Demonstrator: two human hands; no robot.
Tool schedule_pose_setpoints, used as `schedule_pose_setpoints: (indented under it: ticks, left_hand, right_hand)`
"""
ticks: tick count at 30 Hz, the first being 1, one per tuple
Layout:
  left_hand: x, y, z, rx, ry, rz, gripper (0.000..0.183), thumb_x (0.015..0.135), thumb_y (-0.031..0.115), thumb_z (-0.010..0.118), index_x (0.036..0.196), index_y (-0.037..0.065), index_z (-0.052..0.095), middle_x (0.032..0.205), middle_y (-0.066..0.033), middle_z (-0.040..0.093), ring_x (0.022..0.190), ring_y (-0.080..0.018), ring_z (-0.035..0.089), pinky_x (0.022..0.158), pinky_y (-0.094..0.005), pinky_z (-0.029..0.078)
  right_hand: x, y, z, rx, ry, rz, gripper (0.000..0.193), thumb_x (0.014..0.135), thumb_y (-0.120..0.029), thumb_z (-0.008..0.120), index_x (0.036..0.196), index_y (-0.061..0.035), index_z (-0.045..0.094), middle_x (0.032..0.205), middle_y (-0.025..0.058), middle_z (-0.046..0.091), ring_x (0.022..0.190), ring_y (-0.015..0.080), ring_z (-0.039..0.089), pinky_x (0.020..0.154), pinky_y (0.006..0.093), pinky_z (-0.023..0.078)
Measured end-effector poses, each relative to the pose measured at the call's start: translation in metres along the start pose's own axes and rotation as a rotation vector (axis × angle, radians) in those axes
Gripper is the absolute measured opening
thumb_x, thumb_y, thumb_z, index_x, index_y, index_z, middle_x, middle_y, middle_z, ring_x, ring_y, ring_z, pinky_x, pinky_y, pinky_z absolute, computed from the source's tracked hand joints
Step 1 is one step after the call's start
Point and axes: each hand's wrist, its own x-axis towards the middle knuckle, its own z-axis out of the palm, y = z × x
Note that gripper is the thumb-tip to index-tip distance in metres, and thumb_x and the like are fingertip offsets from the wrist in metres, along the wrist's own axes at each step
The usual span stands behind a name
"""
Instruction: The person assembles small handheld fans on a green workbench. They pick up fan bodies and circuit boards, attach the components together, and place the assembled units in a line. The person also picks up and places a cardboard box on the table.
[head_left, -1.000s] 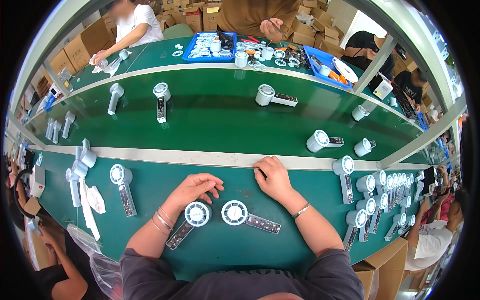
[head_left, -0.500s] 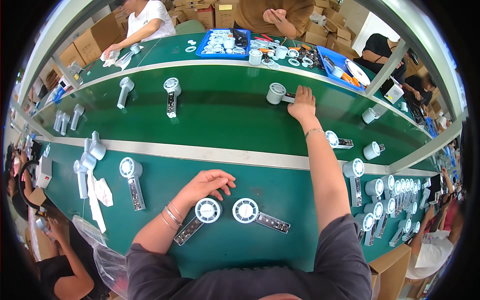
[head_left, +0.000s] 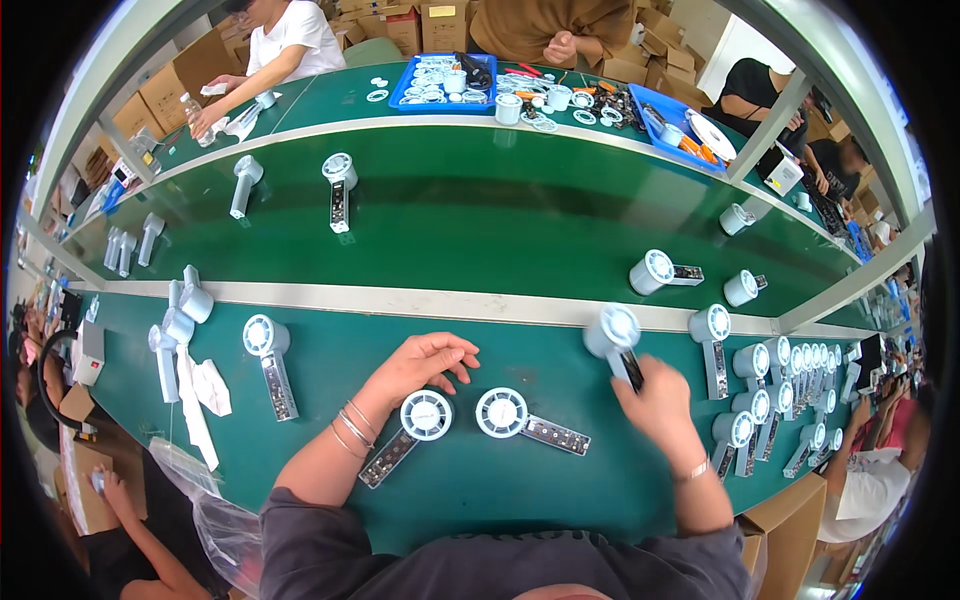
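My right hand [head_left: 657, 402] grips the dark, open-sided handle of a pale blue handheld fan [head_left: 612, 328], its round head tilted up and away from me; the hand is slightly blurred. My left hand [head_left: 425, 362] holds nothing, its fingers loosely bent and apart over the green tabletop. Just below it lies a handheld fan [head_left: 426, 415] with a bare circuit board along its handle, pointing down-left. Beside that, a second fan [head_left: 501, 412] lies with its exposed board pointing down-right.
Several fans [head_left: 738, 428] stand in rows at the right. Another fan [head_left: 265, 335] lies left, near a white cloth [head_left: 208, 385]. Beyond a metal rail [head_left: 450, 308], the green belt [head_left: 470, 220] carries spaced fans. Blue parts trays [head_left: 408, 105] and co-workers are across it.
My right hand has come back from the belt toward me, bringing the fan over the near table. My left hand has barely moved. Fans on the near table look unchanged.
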Motion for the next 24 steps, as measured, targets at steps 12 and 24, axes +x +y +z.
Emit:
schedule_pose_setpoints:
  ticks: [12,24]
  left_hand:
    - [0.002,0.003,0.002,0.013,0.005,-0.004,0.027,0.094,0.021,0.052,0.109,0.001,0.059,0.101,-0.0107,0.062,0.083,-0.0138,0.06,0.064,-0.0266,0.053]
    - [0.002,0.005,0.005,0.024,0.002,-0.013,0.028,0.094,0.023,0.052,0.109,0.0,0.059,0.101,-0.0098,0.062,0.083,-0.0137,0.06,0.064,-0.0263,0.053]
  right_hand:
    - [-0.079,0.094,-0.121,0.697,1.393,0.036,0.014,0.089,-0.008,0.049,0.096,0.0014,0.057,0.088,0.0121,0.057,0.076,0.0165,0.051,0.073,0.0278,0.045]
    - [-0.06,-0.013,0.039,0.684,0.036,-0.061,0.016,0.075,-0.005,0.067,0.09,0.0006,0.063,0.071,0.0085,0.059,0.057,0.0178,0.056,0.052,0.0277,0.046]
